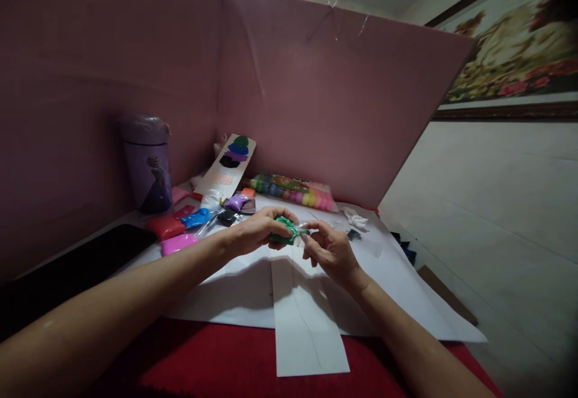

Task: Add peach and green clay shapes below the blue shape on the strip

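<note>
My left hand [266, 229] is closed around a small plastic packet of green modelling clay [285, 229], held above the paper. The fingers of my right hand [329, 250] pinch the packet's clear end, where a little green shows. Below both hands lies a white card strip [307, 320] with a thin curved line drawn down it. It rests on a large white sheet [226, 301] and overhangs the sheet's front edge. Left of my left hand are packets of clay: black [228, 217], purple [236, 202], blue [196, 217], red [166, 226] and pink [179, 243].
A purple tumbler [147, 166] stands at the left, behind a dark flat object [81, 265]. A card with colour swatches [228, 166] leans at the back beside a bag of multicoloured clay [293, 190]. Crumpled tissue [356, 217] lies right. Pink panels [334, 103] enclose the back and left.
</note>
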Motion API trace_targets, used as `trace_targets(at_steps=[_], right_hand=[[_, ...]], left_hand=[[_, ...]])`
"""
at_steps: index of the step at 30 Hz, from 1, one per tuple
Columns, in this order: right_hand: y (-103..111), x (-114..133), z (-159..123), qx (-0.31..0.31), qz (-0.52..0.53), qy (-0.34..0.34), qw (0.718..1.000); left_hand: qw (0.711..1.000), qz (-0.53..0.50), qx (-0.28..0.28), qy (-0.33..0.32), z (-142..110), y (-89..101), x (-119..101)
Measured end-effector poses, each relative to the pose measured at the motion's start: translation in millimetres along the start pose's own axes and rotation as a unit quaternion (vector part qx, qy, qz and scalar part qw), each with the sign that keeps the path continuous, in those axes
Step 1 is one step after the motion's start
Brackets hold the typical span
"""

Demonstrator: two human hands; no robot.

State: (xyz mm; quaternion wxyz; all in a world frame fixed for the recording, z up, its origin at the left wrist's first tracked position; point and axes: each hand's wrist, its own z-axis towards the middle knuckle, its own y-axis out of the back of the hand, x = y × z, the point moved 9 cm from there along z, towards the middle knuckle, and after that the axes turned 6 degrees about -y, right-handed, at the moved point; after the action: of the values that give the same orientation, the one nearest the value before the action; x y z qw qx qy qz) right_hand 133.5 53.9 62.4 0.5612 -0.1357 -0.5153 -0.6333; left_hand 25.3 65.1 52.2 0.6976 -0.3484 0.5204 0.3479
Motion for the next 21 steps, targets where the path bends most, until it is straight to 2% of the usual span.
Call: trace_targets(at_steps=[5, 9, 13, 18, 21], right_hand=[[-4.0, -4.9, 1.7, 0.002, 0.012, -0.019, 1.000], [-11.9, -16.6, 2.9, 0.038, 0.131, -0.112, 0.984], [-15.8, -21.1, 3.4, 0.074, 0.164, -0.163, 0.970], [-6.9, -22.3, 6.4, 0.041, 0.142, -0.150, 0.978], [0.4, -10.2, 6.7, -0.001, 0.049, -0.065, 0.997]], left_hand=[[0.998, 0.055, -0.026, -0.035, -1.2, 1.7, -7.8], [0.992, 0.112, -0.024, -0.048, -2.7, -1.8, -13.2], [0.988, 0.148, -0.014, -0.049, -0.3, -1.2, -13.1], [0.983, 0.175, -0.028, -0.045, 0.5, 4.5, -11.6], [0.988, 0.147, -0.031, -0.044, -0.9, 5.1, -10.4]])
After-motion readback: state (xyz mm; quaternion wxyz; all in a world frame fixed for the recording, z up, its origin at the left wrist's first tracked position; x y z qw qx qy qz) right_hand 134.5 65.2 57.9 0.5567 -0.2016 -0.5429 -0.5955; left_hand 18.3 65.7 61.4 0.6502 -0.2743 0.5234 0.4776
